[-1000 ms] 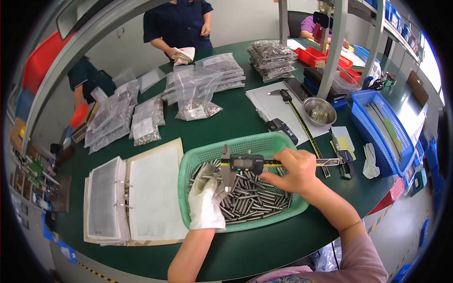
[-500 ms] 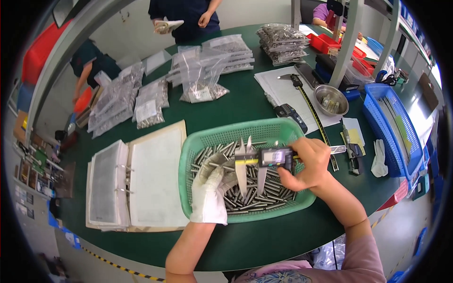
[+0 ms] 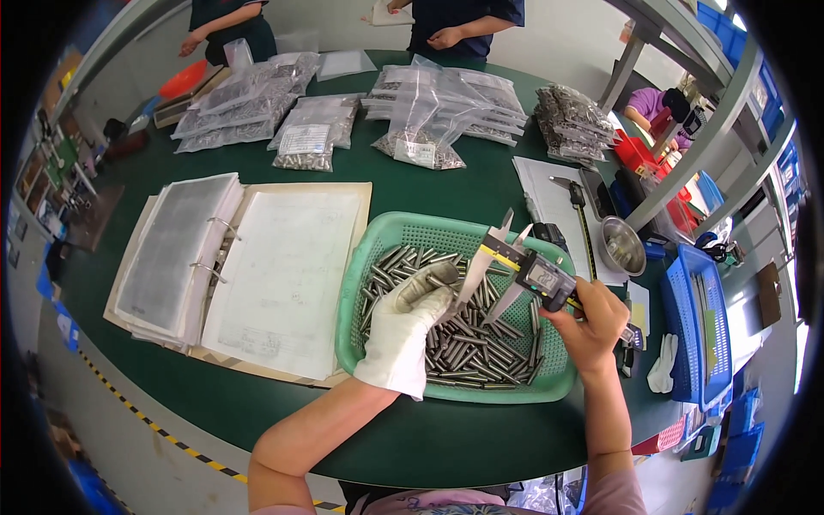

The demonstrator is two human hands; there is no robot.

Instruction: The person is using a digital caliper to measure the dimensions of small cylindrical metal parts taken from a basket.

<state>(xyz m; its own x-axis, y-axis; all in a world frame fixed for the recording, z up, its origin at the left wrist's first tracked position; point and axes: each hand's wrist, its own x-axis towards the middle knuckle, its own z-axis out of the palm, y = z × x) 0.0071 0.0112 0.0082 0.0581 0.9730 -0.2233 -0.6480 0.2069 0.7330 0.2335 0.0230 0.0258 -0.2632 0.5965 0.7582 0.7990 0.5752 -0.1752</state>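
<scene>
My left hand [image 3: 403, 330], in a white glove, is closed above the basket. A short metal pin [image 3: 442, 275] shows at its fingertips, partly hidden by the glove. My bare right hand [image 3: 594, 324] grips a digital caliper [image 3: 547, 281] with a small display. The caliper's jaws stand apart and slant down beside the gloved fingers; the pin is not between them. Under both hands, a green plastic basket [image 3: 350, 330] holds many loose metal pins [image 3: 481, 354].
An opened ring binder [image 3: 279, 283] lies left of the basket. Bagged metal parts [image 3: 309, 137] line the table's far side. To the right are another caliper [image 3: 577, 193], a metal bowl [image 3: 622, 246], a white glove [image 3: 662, 364] and a blue basket [image 3: 687, 343]. Two people stand across the table.
The view has turned, shifting the scene. The caliper has tilted, its display end lower and to the right. My left hand has turned, and its pin is away from the jaws.
</scene>
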